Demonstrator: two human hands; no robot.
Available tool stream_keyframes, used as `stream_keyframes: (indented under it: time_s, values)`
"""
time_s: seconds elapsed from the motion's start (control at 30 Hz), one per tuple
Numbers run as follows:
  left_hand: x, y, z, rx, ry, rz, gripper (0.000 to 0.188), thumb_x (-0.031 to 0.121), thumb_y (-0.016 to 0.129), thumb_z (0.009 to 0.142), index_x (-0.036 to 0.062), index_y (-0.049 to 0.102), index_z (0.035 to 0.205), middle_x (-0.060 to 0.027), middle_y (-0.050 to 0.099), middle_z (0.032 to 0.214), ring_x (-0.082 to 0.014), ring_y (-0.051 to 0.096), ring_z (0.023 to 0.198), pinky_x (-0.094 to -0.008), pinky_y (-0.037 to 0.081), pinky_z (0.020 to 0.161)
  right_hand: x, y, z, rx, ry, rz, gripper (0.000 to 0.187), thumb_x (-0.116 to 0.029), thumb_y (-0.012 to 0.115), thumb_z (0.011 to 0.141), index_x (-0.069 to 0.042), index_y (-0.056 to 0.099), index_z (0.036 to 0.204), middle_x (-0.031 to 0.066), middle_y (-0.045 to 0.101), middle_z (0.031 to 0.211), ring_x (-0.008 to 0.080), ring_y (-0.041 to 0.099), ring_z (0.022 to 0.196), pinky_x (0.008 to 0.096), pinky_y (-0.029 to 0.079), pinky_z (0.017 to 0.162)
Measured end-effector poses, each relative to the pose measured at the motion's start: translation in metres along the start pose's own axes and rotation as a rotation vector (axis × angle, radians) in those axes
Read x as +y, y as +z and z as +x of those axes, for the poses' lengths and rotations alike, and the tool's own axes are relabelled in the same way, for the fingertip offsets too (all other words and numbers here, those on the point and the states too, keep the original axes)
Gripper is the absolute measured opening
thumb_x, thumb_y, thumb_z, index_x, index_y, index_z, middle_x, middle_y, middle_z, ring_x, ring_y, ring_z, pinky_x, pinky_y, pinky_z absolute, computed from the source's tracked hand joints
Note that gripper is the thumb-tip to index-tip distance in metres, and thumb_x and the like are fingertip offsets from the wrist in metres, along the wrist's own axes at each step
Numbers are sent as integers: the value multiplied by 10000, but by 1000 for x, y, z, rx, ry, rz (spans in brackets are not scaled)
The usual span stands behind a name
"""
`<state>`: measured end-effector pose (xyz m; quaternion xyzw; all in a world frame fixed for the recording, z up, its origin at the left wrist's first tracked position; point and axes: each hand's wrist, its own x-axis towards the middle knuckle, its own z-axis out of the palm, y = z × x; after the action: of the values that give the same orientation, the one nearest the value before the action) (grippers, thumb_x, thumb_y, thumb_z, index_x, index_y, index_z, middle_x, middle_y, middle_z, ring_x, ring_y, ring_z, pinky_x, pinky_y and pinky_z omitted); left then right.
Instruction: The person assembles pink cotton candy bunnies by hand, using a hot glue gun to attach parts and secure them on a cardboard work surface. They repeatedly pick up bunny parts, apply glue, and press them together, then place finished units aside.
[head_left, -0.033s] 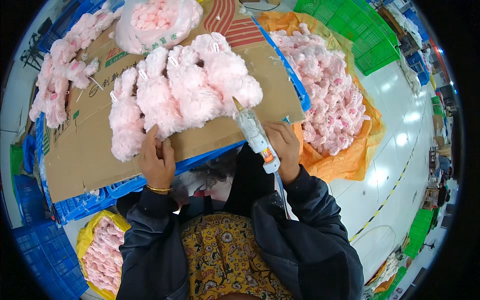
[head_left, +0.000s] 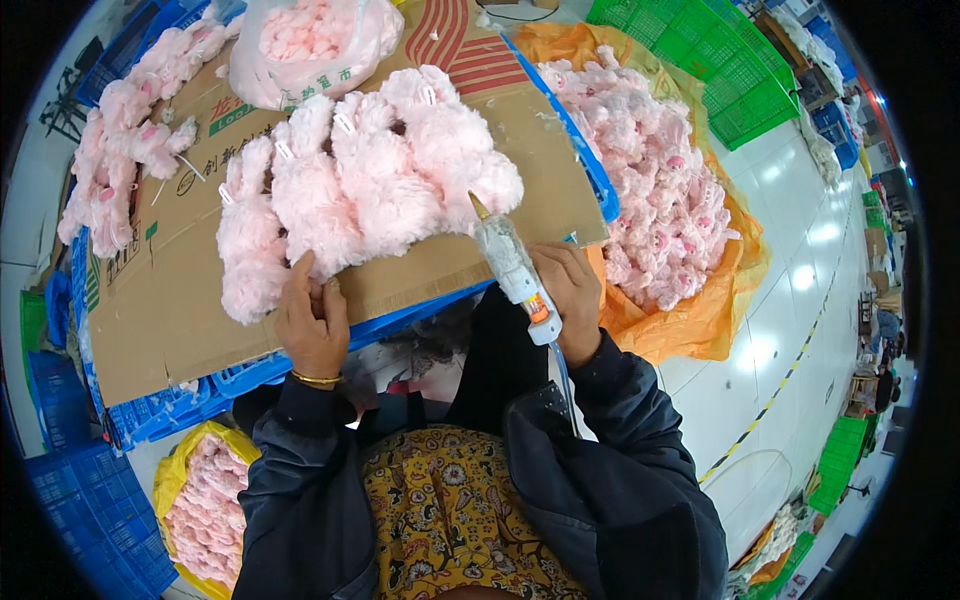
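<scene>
Side by side on a cardboard sheet lie several fluffy pink plush pieces [head_left: 385, 190], each with a small white tag or loop near its far end. My left hand [head_left: 312, 325] is at the near end of the second piece from the left [head_left: 318, 220]. Its fingers are curled with the tips at the fur, partly hidden. In my right hand [head_left: 568, 295] is a glue gun [head_left: 507, 265], white with a tan nozzle. That nozzle points away from me, close to the near end of the rightmost piece [head_left: 455, 140]. A cord trails from the gun toward my lap.
The cardboard [head_left: 160, 330] covers blue crates [head_left: 240, 375]. At its far edge stands a clear bag [head_left: 375, 45] of pink pieces; more plush [head_left: 110, 190] lies left. An orange sack [head_left: 715, 320] heaped with plush is right, near a green crate [head_left: 745, 75]. A yellow sack [head_left: 175, 475] sits lower left.
</scene>
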<state>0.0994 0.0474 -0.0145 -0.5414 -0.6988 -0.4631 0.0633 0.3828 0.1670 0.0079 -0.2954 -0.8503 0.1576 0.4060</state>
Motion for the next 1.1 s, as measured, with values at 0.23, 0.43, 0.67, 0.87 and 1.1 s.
stream_keyframes:
  time_s: [0.23, 0.43, 0.67, 0.87, 1.1]
  values:
    - [-1, -1, -1, -24, -36, -29, 440, -26, 669, 855, -9, 580, 1286, -48, 528, 752, -138, 483, 604, -269, 422, 538, 16, -5, -12, 10, 71, -41, 386, -248, 680, 789, 8, 639, 1075, 180, 646, 1037, 384, 611, 962, 445, 492, 842]
    - [0, -2, -1, -21, -41, -17, 417, -8, 672, 860, -6, 588, 1269, -58, 544, 772, -142, 503, 647, -273, 429, 564, 18, -6, -12, 57, 51, -29, 354, -169, 743, 770, 10, 629, 1053, 178, 647, 1014, 365, 634, 928, 409, 518, 807]
    - [69, 5, 24, -39, 362, -14, 372, 4, 704, 834, 12, 643, 1201, -112, 591, 858, -213, 581, 695, -311, 463, 585, 24, -2, -19, 181, 98, 28, 380, -85, 838, 726, -25, 644, 1047, 145, 656, 1002, 298, 667, 900, 355, 540, 780]
    - [125, 55, 58, -374, 268, 44, 385, 90, 724, 835, 55, 667, 1214, -117, 634, 818, -277, 622, 642, -355, 504, 573, 24, -6, -18, 211, 142, 39, 367, -79, 832, 735, -23, 658, 1053, 136, 662, 1027, 293, 668, 919, 352, 539, 803]
    - [121, 73, 53, -352, 200, 166, 527, 165, 689, 883, 42, 535, 1372, -122, 665, 761, -293, 644, 615, -386, 518, 572, 35, -11, -24, 199, 123, 123, 359, -45, 819, 725, -23, 660, 1045, 137, 667, 1020, 287, 667, 917, 354, 538, 806]
